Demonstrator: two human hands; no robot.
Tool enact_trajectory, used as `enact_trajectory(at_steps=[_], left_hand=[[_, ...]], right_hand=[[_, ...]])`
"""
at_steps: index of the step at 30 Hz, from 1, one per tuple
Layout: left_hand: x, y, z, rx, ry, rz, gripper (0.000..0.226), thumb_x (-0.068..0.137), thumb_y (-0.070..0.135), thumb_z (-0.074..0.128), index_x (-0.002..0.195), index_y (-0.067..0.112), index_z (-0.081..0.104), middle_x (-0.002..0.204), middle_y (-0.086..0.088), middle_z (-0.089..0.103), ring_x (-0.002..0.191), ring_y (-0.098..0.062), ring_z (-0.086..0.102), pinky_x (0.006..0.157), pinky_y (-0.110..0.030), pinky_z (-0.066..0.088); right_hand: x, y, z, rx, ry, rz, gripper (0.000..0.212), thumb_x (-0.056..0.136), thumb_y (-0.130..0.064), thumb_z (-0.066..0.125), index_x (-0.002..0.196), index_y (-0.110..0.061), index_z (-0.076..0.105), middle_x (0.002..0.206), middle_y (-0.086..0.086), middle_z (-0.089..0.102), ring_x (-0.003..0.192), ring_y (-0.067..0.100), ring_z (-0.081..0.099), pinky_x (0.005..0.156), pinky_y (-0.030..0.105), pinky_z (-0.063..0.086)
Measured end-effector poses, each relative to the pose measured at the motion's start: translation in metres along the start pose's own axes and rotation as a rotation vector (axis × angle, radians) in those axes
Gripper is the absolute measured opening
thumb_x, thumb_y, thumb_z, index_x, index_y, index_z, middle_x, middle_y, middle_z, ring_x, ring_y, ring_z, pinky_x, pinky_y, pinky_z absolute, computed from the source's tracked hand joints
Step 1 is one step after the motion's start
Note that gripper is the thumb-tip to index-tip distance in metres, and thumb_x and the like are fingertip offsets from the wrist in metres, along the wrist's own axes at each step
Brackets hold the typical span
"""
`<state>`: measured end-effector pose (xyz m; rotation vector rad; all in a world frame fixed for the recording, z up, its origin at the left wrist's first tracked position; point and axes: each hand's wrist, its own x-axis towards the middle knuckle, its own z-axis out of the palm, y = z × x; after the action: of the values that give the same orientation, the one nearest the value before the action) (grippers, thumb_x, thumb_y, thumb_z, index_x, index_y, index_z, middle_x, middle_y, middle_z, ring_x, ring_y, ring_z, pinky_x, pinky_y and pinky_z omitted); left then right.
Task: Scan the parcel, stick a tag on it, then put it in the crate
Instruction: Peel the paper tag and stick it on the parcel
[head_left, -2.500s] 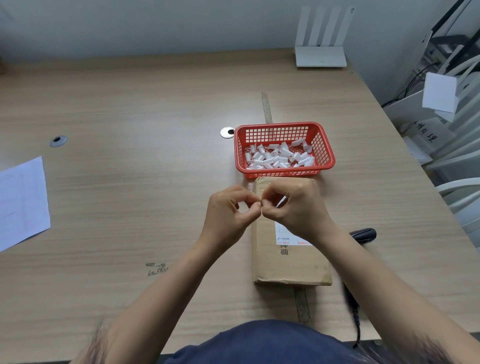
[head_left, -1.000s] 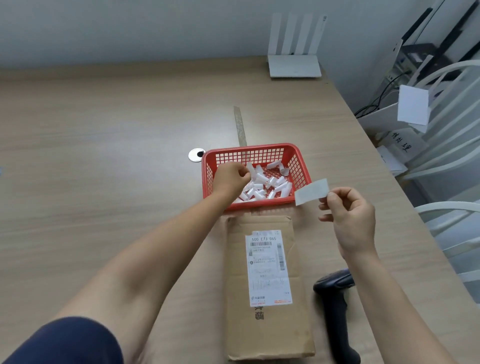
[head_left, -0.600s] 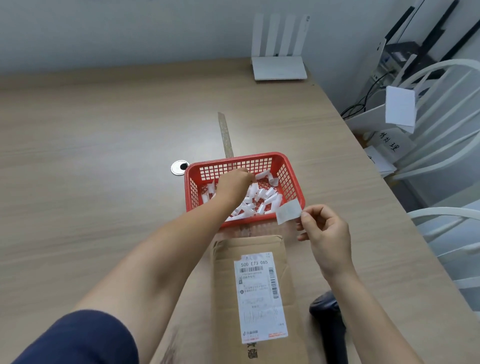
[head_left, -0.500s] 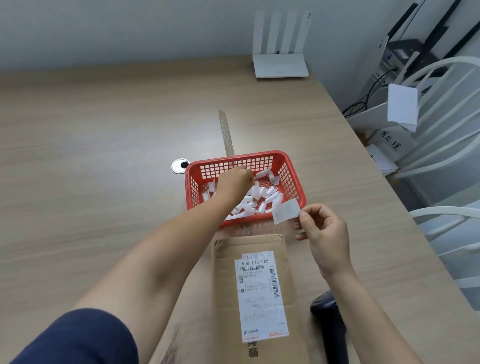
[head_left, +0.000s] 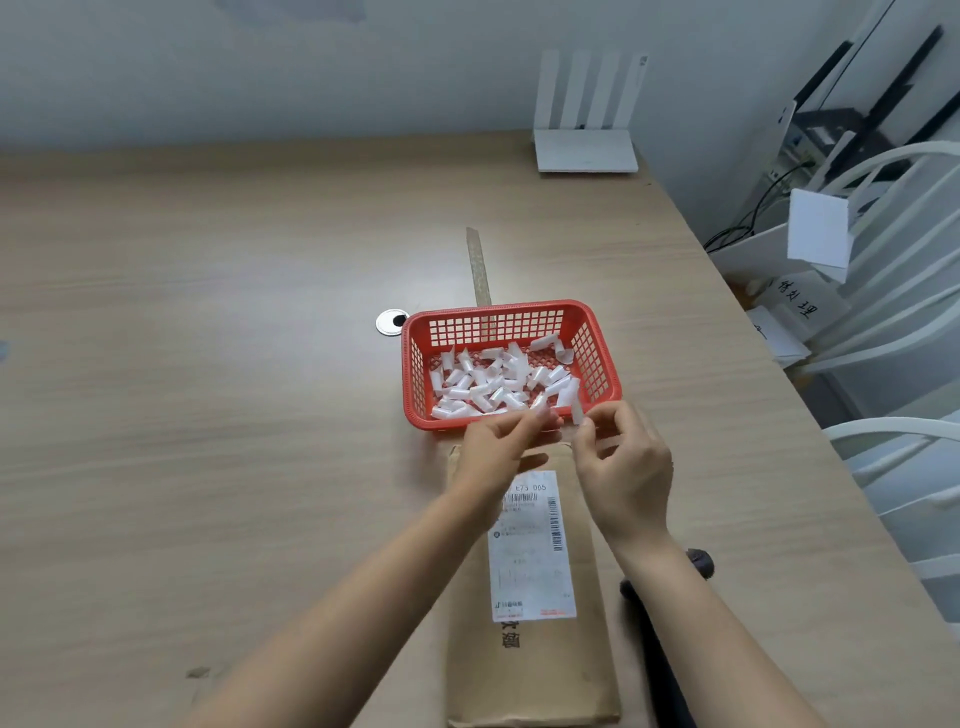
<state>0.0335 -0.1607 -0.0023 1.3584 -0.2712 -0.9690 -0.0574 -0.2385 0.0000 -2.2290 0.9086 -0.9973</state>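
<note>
1 long brown cardboard parcel (head_left: 535, 649) lies flat on the pale wood-grain table (head_left: 208, 415), its near end toward the person, with 1 white printed shipping label (head_left: 532, 551) on top. Just beyond its far end sits 1 red plastic mesh basket (head_left: 597, 358) holding a heap of small white curled paper backings (head_left: 493, 387), too many and too jumbled to count. Both bare hands hover over the parcel's far end, close together at the basket's near rim. The right hand (head_left: 621, 473) pinches 1 small white tag (head_left: 575, 410) between thumb and forefinger. The left hand (head_left: 493, 447) reaches toward that tag with fingers extended; whether it touches is blurred. 1 black handheld scanner (head_left: 665, 639) lies right of the parcel, partly under the right forearm.
</note>
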Motion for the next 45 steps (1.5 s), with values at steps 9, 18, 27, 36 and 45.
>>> enact_trajectory(at_steps=[9, 18, 27, 36, 45], left_hand=[[-0.037, -0.001, -0.013, -0.155, 0.032, 0.031, 0.008, 0.081, 0.008, 0.063, 0.085, 0.012, 0.069, 0.074, 0.003, 0.074, 0.075, -0.013, 0.069, 0.071, -0.025, 0.057], [-0.046, -0.002, -0.025, -0.139, 0.152, -0.009, 0.007, 0.082, 0.012, 0.064, 0.089, 0.012, 0.065, 0.092, -0.008, 0.069, 0.09, -0.023, 0.065, 0.087, -0.037, 0.052], [-0.033, 0.002, -0.033, -0.065, 0.162, -0.066, 0.006, 0.087, 0.015, 0.058, 0.083, 0.015, 0.063, 0.085, -0.006, 0.067, 0.082, -0.017, 0.064, 0.071, -0.024, 0.053], [-0.013, -0.008, -0.032, 0.166, 0.367, -0.012, 0.007, 0.084, 0.017, 0.062, 0.077, 0.018, 0.065, 0.083, -0.002, 0.07, 0.081, -0.017, 0.067, 0.066, -0.026, 0.054], [0.003, -0.019, -0.031, 0.652, 0.474, 0.165, 0.013, 0.074, 0.027, 0.068, 0.071, 0.015, 0.072, 0.081, -0.003, 0.072, 0.08, -0.018, 0.066, 0.078, -0.04, 0.056]], right_hand=[[-0.03, -0.017, 0.0, -0.172, -0.082, -0.242, 0.018, 0.078, -0.023, 0.046, 0.074, -0.01, 0.058, 0.07, 0.005, 0.064, 0.063, 0.023, 0.059, 0.045, 0.027, 0.043], [-0.041, -0.023, -0.002, 0.061, -0.229, -0.155, 0.016, 0.078, -0.018, 0.053, 0.09, -0.014, 0.063, 0.091, 0.002, 0.066, 0.083, 0.017, 0.061, 0.061, 0.028, 0.056], [-0.008, 0.0, 0.008, 0.542, -0.25, 0.579, 0.017, 0.082, -0.012, 0.064, 0.098, -0.013, 0.059, 0.098, 0.005, 0.063, 0.093, 0.018, 0.059, 0.072, 0.023, 0.048], [-0.007, 0.007, 0.027, 0.481, -0.243, 0.567, 0.01, 0.081, -0.007, 0.062, 0.074, -0.015, 0.059, 0.077, 0.003, 0.062, 0.076, 0.017, 0.057, 0.071, 0.031, 0.05], [-0.007, 0.018, 0.037, 0.32, -0.228, 0.517, 0.009, 0.08, -0.015, 0.065, 0.077, -0.008, 0.06, 0.071, -0.002, 0.059, 0.067, 0.012, 0.054, 0.059, 0.017, 0.043]])
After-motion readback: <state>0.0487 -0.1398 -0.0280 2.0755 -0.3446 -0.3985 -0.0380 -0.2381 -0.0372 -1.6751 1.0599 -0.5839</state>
